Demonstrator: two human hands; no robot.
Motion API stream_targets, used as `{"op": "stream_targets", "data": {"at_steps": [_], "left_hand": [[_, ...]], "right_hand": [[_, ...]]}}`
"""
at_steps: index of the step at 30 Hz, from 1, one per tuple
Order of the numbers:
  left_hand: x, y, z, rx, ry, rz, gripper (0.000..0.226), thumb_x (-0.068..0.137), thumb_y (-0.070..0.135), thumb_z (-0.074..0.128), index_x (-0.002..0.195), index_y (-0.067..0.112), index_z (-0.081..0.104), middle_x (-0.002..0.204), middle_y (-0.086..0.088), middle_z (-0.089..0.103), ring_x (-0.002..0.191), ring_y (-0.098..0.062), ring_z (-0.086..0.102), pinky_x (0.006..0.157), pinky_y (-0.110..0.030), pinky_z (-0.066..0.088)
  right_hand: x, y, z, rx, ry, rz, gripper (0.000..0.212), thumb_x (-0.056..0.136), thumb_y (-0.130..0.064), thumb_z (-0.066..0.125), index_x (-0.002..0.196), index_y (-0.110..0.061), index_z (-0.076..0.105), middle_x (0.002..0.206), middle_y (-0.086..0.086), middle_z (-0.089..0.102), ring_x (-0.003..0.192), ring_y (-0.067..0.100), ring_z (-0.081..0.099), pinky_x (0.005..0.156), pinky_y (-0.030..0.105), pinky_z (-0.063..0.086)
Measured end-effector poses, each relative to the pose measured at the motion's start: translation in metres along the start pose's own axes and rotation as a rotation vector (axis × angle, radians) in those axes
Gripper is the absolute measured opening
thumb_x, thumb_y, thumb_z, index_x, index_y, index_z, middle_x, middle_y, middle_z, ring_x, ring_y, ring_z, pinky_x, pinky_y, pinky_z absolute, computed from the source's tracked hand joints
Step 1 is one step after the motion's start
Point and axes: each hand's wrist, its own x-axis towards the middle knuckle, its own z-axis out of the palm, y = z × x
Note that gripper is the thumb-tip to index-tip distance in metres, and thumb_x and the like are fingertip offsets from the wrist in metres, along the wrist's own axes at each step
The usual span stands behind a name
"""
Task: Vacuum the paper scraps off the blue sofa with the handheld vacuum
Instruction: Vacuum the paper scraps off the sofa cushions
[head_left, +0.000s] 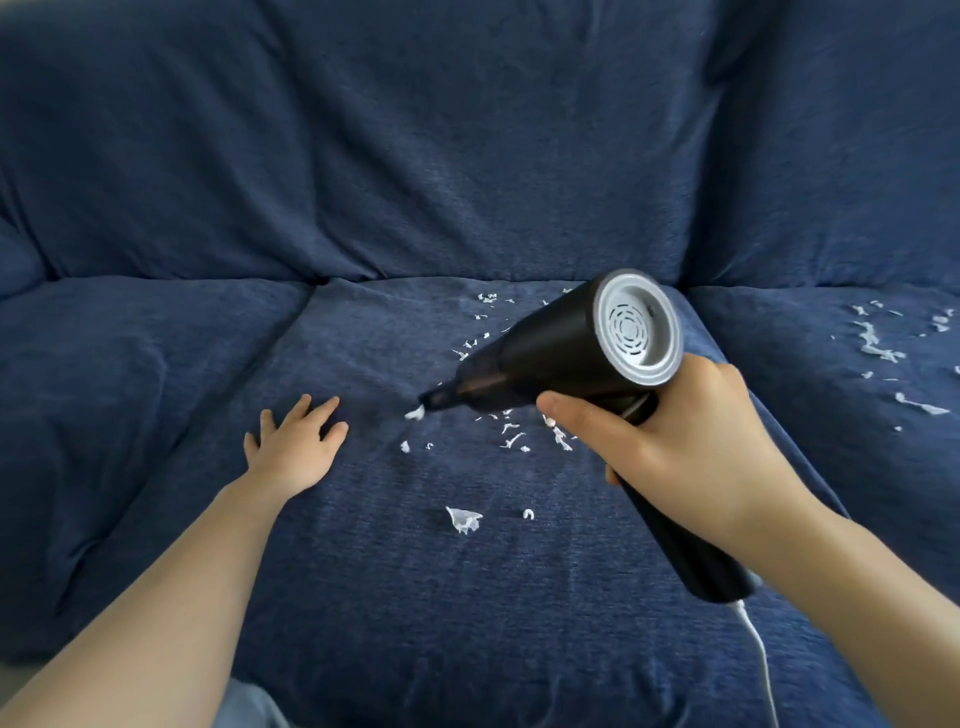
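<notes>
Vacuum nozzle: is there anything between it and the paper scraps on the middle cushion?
Nothing visible. The nozzle already touches one scrap, and the left hand lies flat on the cushion to the side, apart from the other scraps.

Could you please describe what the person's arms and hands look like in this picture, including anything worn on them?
Both forearms are bare up to the frame edge, with no sleeves showing. The left hand and right hand wear no gloves, and no rings, watch or bracelets are visible. No markings show on either arm.
</notes>
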Motion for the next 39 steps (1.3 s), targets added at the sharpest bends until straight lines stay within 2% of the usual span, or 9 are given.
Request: {"op": "stream_targets", "data": {"at_steps": [2, 3, 6, 9, 13, 17, 25, 33, 39], "left_hand": [[0.0, -0.001, -0.001, 0.001, 0.003, 0.003, 0.052, 0.099, 0.052, 0.027, 0.149, 0.043, 0.018, 0.161, 0.008, 0.004, 0.147, -0.036, -0.003, 0.116, -0.055, 0.003], [0.0, -0.001, -0.001, 0.003, 0.003, 0.005, 0.052, 0.099, 0.052, 0.027, 0.149, 0.042, 0.018, 0.161, 0.008, 0.004, 0.147, -0.036, -0.003, 0.116, -0.056, 0.003], [0.001, -0.002, -0.001, 0.009, -0.003, 0.002, 0.053, 0.099, 0.053, 0.027, 0.15, 0.043, 0.016, 0.161, 0.008, 0.003, 0.146, -0.036, -0.004, 0.116, -0.056, 0.003], [0.002, 0.0, 0.001, 0.022, -0.007, -0.007, 0.052, 0.099, 0.052, 0.026, 0.15, 0.044, 0.014, 0.161, 0.009, 0.001, 0.146, -0.036, -0.006, 0.116, -0.056, 0.002], [0.003, 0.005, 0.001, 0.002, -0.002, -0.035, 0.051, 0.1, 0.051, 0.024, 0.149, 0.046, 0.015, 0.161, 0.01, 0.0, 0.146, -0.036, -0.009, 0.115, -0.057, -0.001], [0.004, 0.01, 0.003, -0.007, 0.014, -0.052, 0.05, 0.1, 0.05, 0.024, 0.149, 0.045, 0.017, 0.161, 0.01, 0.001, 0.146, -0.038, -0.009, 0.114, -0.06, -0.001], [0.002, 0.016, 0.004, -0.017, 0.031, -0.055, 0.05, 0.101, 0.047, 0.025, 0.15, 0.041, 0.018, 0.161, 0.008, 0.001, 0.146, -0.038, -0.009, 0.113, -0.063, -0.002], [0.0, 0.04, 0.011, -0.025, 0.033, 0.001, 0.049, 0.101, 0.046, 0.025, 0.15, 0.041, 0.018, 0.161, 0.011, 0.002, 0.146, -0.036, -0.01, 0.11, -0.067, -0.005], [0.001, 0.047, 0.014, -0.011, 0.031, 0.033, 0.051, 0.101, 0.047, 0.025, 0.15, 0.04, 0.017, 0.161, 0.012, 0.003, 0.146, -0.036, -0.009, 0.11, -0.067, -0.003]], "right_hand": [[0.002, 0.0, -0.001, -0.017, 0.016, 0.024, 0.022, 0.071, -0.066, 0.064, 0.057, -0.049, 0.059, 0.06, -0.035, 0.062, 0.069, 0.009, 0.063, 0.065, 0.01, 0.039], [0.003, 0.003, -0.002, 0.003, 0.019, 0.044, 0.029, 0.072, -0.064, 0.066, 0.057, -0.04, 0.061, 0.06, -0.03, 0.065, 0.067, 0.009, 0.064, 0.065, 0.011, 0.041], [0.003, 0.008, -0.005, 0.114, 0.01, 0.092, 0.047, 0.075, -0.052, 0.074, 0.061, -0.01, 0.06, 0.054, 0.004, 0.068, 0.052, 0.013, 0.068, 0.065, 0.028, 0.052], [-0.003, 0.009, -0.009, 0.225, -0.06, 0.134, 0.053, 0.073, -0.051, 0.074, 0.065, -0.001, 0.062, 0.055, 0.013, 0.068, 0.049, 0.02, 0.068, 0.063, 0.036, 0.056], [-0.015, 0.013, -0.019, 0.225, -0.143, 0.169, 0.058, 0.071, -0.056, 0.074, 0.06, 0.0, 0.062, 0.052, 0.013, 0.067, 0.048, 0.02, 0.064, 0.061, 0.038, 0.054], [-0.023, 0.016, -0.03, 0.199, -0.11, 0.176, 0.069, 0.061, -0.068, 0.065, 0.058, 0.001, 0.062, 0.052, 0.013, 0.067, 0.048, 0.019, 0.065, 0.063, 0.038, 0.054], [-0.03, 0.026, -0.038, 0.152, 0.001, 0.189, 0.054, 0.075, -0.051, 0.07, 0.052, -0.003, 0.061, 0.049, 0.01, 0.066, 0.044, 0.015, 0.064, 0.053, 0.017, 0.047], [-0.03, 0.023, -0.032, 0.107, 0.062, 0.169, 0.055, 0.074, -0.054, 0.07, 0.053, -0.004, 0.061, 0.047, 0.006, 0.066, 0.046, 0.01, 0.063, 0.065, 0.032, 0.051], [-0.018, 0.033, -0.016, 0.142, 0.117, 0.191, 0.052, 0.073, -0.054, 0.071, 0.059, -0.006, 0.061, 0.049, 0.006, 0.066, 0.046, 0.011, 0.066, 0.067, 0.032, 0.055]]}}
